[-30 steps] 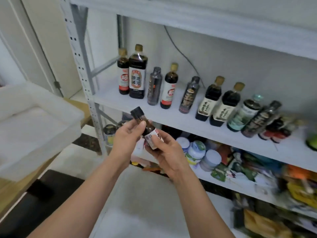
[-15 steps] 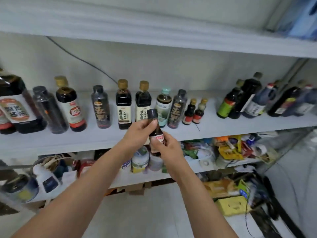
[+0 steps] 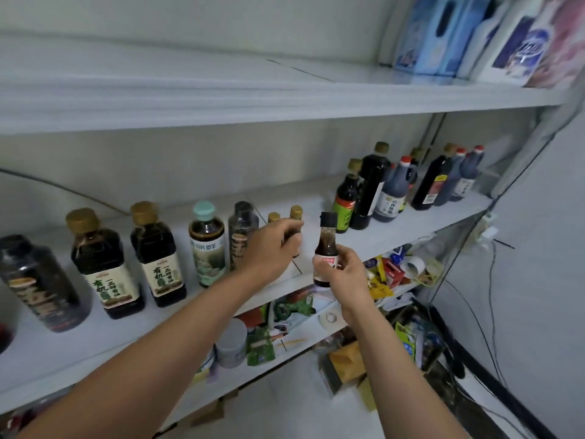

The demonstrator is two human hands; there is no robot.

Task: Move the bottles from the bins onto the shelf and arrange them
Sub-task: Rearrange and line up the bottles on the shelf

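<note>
My right hand grips a small dark sauce bottle with a black cap and a red-white label, held upright just in front of the white middle shelf. My left hand reaches onto that shelf and curls round one of the two small gold-capped bottles standing there. Left of them stands a row of dark bottles: a grey-capped one, a mint-capped one and two gold-capped ones. A second group of taller dark bottles stands further right.
The upper shelf overhangs the row and carries blue and white boxes at the right. A lower shelf is crowded with packets, tubs and tape. Boxes and cables lie on the floor at the lower right.
The view swung right and closer to the shelf. My left hand let go of the small bottle and reached to the small gold-capped bottles; my right hand now holds the bottle alone.
</note>
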